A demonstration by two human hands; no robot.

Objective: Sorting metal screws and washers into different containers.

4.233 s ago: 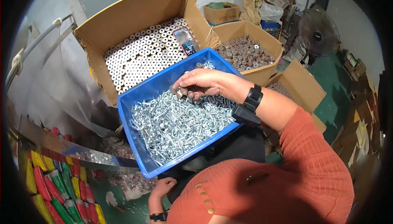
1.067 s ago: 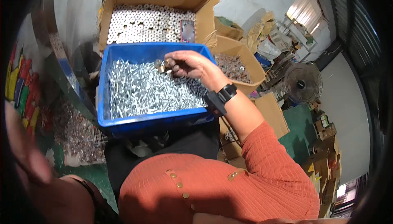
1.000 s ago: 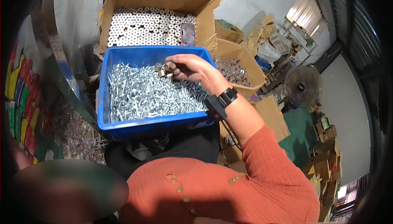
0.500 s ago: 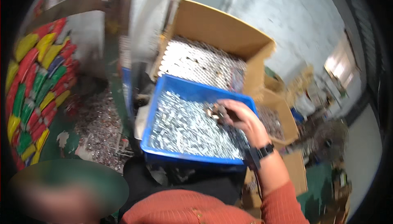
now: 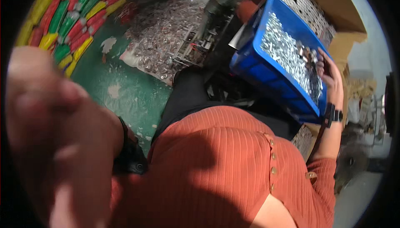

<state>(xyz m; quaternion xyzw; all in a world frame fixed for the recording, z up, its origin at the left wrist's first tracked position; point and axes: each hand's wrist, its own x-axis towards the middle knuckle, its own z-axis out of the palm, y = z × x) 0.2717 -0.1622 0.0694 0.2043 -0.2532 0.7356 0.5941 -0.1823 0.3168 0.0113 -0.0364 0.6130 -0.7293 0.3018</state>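
My right hand is over the right side of a blue plastic bin, its fingers curled around a small cluster of brownish, coppery metal parts. How many parts it holds is hidden by the fingers. Under it, the bin is filled with many small, shiny, silver metal pieces. Large and smeared, my left hand fills the left side of the view, raised close to the camera. Its fingers cannot be made out, nor whether anything is in them.
Behind the bin, a cardboard box holds rows of silvery round pieces. A heap of small shiny parts lies on the green floor, next to a metal frame. Red, yellow and green packed bundles are stacked at the far left.
The view has swung, so the bin now sits at the upper right and my torso fills the middle. My left hand has come up close at the left. My right hand stays over the bin.
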